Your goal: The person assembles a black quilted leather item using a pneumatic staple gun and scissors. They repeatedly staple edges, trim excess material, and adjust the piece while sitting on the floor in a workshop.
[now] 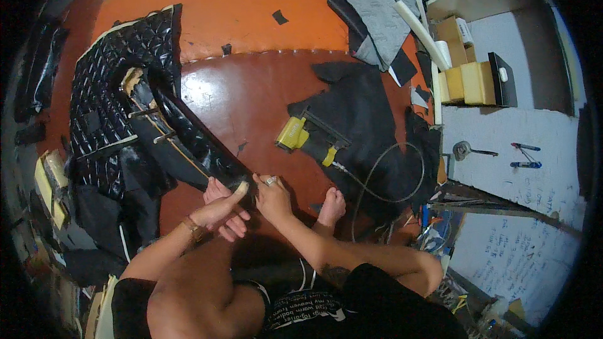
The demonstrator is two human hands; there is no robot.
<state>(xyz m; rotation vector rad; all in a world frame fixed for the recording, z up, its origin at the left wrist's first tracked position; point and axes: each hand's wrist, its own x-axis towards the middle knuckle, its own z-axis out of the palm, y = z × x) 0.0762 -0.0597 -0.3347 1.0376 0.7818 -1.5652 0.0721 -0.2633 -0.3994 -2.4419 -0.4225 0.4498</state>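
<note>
left hand (221, 210): fingers half open, hold i cannot tell
right hand (273, 198): fingers closed on black cover (196, 135)
long piece (179, 162): on brown surface (264, 94)
progress: cover seems partly on, far wood (132, 81) bare

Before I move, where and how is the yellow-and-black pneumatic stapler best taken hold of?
Probably by the handle, with the right hand coming from the near side: the pneumatic stapler lies on its side, handle toward that edge, and the hose trails from the handle's right end.
</note>
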